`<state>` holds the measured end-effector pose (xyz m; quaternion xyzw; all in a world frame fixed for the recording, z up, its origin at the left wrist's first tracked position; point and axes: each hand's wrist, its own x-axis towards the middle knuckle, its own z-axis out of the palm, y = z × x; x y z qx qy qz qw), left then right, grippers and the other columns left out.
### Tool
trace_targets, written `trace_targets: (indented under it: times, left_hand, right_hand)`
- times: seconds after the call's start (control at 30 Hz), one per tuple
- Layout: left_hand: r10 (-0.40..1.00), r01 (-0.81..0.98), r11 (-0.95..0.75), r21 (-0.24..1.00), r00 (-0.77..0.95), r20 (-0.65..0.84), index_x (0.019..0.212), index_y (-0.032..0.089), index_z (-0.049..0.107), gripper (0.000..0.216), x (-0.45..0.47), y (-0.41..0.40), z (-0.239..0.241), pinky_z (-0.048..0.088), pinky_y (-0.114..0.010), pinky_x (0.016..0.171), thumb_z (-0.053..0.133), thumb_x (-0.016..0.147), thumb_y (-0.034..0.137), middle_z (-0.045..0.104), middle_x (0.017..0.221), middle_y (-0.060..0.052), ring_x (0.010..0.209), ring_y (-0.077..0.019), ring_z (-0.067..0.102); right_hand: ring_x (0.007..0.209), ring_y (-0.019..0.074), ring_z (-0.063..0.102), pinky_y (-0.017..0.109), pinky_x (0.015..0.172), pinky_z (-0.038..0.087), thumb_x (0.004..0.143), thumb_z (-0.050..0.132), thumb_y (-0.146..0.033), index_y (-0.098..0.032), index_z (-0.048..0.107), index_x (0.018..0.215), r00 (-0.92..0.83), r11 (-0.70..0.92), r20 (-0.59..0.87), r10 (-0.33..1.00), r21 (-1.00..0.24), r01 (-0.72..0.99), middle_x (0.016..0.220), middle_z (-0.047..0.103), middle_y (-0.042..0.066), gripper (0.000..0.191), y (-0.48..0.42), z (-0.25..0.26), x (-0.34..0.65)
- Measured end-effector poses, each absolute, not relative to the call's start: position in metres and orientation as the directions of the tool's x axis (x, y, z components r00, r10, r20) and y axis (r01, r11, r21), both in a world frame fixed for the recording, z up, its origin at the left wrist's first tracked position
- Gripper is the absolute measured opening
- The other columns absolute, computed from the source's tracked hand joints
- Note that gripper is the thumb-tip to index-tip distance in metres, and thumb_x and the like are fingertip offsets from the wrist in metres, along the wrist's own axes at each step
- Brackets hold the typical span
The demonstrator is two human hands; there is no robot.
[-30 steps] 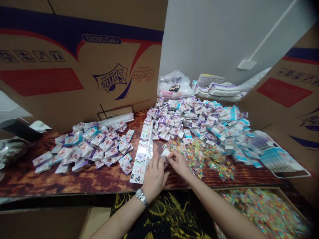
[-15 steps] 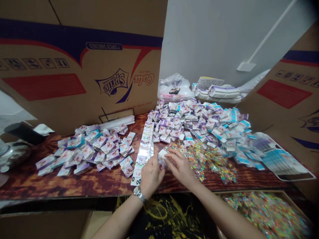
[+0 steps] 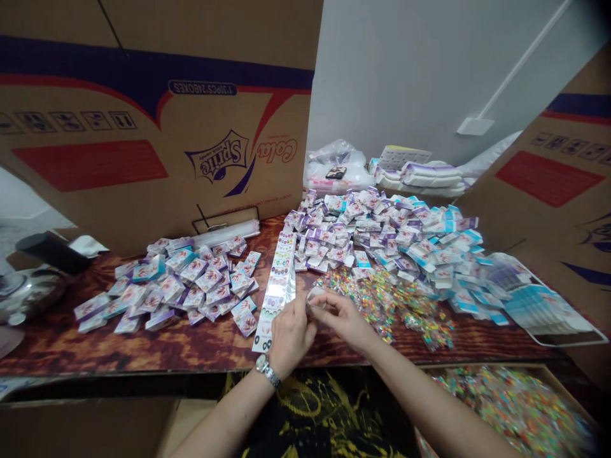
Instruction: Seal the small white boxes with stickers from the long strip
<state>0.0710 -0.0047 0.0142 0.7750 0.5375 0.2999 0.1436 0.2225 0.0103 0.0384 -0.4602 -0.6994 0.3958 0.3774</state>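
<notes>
My left hand [image 3: 289, 336], with a silver watch at the wrist, is closed around a small white carton [image 3: 316, 292], mostly hidden behind the fingers. From the other side my right hand [image 3: 342, 318] has its thumb and fingers pinched at the carton's top end, where a white flap shows. Printed sticker strips [image 3: 275, 280] lie just left of and beyond my left hand. Small clear packets of colourful candy [image 3: 382, 299] are heaped to the right of my right hand.
A big pile of small cartons [image 3: 372, 232] spreads behind the candy, a smaller carton pile [image 3: 191, 280] at left. Tall cardboard boxes [image 3: 200, 140] stand at both sides. A tray of candy packets [image 3: 506, 407] sits low at right. Flat cartons [image 3: 544, 305] lie at the right edge.
My right hand's fingers have closed in over the carton's top, and less of the carton shows. My left hand has barely moved. The view has shifted slightly.
</notes>
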Motion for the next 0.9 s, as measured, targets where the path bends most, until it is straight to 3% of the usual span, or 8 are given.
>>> trace_targets:
  times: [0.13, 0.23, 0.53, 0.7, 0.9]
  left_hand:
    - [0.946, 0.659, -0.321, 0.681, 0.18, 0.271, 0.132, 0.017, 0.025, 0.06, 0.068, -0.004, 0.025, 0.05, -0.029, 0.062, 0.051, 0.078, 0.02, 0.063, 0.093, -0.007, 0.066, -0.0178, 0.062]
    - [0.942, 0.606, -0.332, 0.723, 0.168, 0.291, 0.13, 0.019, 0.026, 0.058, 0.066, -0.004, 0.028, 0.048, -0.027, 0.06, 0.053, 0.079, 0.022, 0.062, 0.095, -0.005, 0.06, -0.0143, 0.059]
    - [0.912, 0.564, -0.409, 0.717, 0.223, 0.345, 0.113, 0.021, 0.039, 0.037, 0.066, -0.008, 0.023, 0.048, -0.027, 0.066, 0.053, 0.079, 0.019, 0.059, 0.093, -0.003, 0.072, -0.0152, 0.061]
    - [0.914, 0.609, -0.404, 0.683, 0.239, 0.327, 0.112, 0.02, 0.037, 0.035, 0.063, -0.008, 0.029, 0.047, -0.026, 0.059, 0.054, 0.082, 0.026, 0.057, 0.079, 0.001, 0.061, -0.0142, 0.059]
    - [0.887, 0.663, -0.453, 0.596, 0.268, 0.376, 0.122, 0.019, 0.032, 0.044, 0.063, -0.009, 0.022, 0.05, -0.03, 0.065, 0.051, 0.083, 0.023, 0.06, 0.093, -0.006, 0.072, -0.0181, 0.063]
  right_hand:
    - [0.116, 0.0233, 0.049, 0.042, 0.097, 0.041, 0.085, 0.055, -0.027, -0.023, 0.058, 0.112, -0.3, 0.542, 0.455, 0.839, -0.639, 0.546, 0.122, 0.053, 0.01, 0.028, 0.008, 0.052, 0.23]
    - [0.116, 0.0235, 0.049, 0.041, 0.095, 0.044, 0.087, 0.052, -0.025, -0.022, 0.059, 0.111, -0.347, 0.602, 0.503, 0.791, -0.542, 0.587, 0.125, 0.05, 0.012, 0.026, 0.005, 0.054, 0.234]
    - [0.112, 0.0211, 0.05, 0.038, 0.095, 0.042, 0.089, 0.05, -0.027, -0.022, 0.065, 0.101, -0.416, 0.515, 0.337, 0.845, -0.723, 0.46, 0.12, 0.052, 0.01, 0.02, 0.001, 0.064, 0.228]
    - [0.086, 0.0152, 0.06, 0.028, 0.074, 0.05, 0.09, 0.046, -0.035, -0.024, 0.057, 0.113, -0.241, 0.226, 0.164, 0.957, -0.939, 0.259, 0.099, 0.062, 0.005, 0.028, 0.008, 0.069, 0.225]
    - [0.072, 0.0136, 0.058, 0.027, 0.067, 0.048, 0.082, 0.056, -0.038, -0.019, 0.064, 0.095, -0.255, 0.022, -0.013, 0.967, -0.991, 0.133, 0.084, 0.065, 0.002, 0.024, 0.02, 0.074, 0.215]
